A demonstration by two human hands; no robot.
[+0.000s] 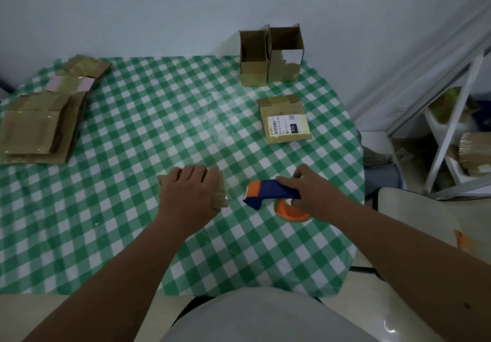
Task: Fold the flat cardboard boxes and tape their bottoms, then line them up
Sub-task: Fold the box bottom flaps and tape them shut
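My left hand (pixel 190 198) lies on top of a small folded cardboard box (pixel 220 192) in the middle of the table, fingers curled over its far edge. My right hand (pixel 312 193) grips the blue handle of an orange and blue tape dispenser (pixel 268 194) that rests on the cloth just right of that box. Two open-topped folded boxes (pixel 269 57) stand side by side at the far right edge. A third box with a white shipping label (pixel 287 121) sits in front of them. A stack of flat cardboard boxes (pixel 45 113) lies at the far left.
The round table carries a green and white checked cloth (pixel 132 182). A white shelf frame (pixel 451 129) with cardboard items stands to the right, and a pale chair seat (pixel 425 217) is near my right arm. A grey wall runs behind the table.
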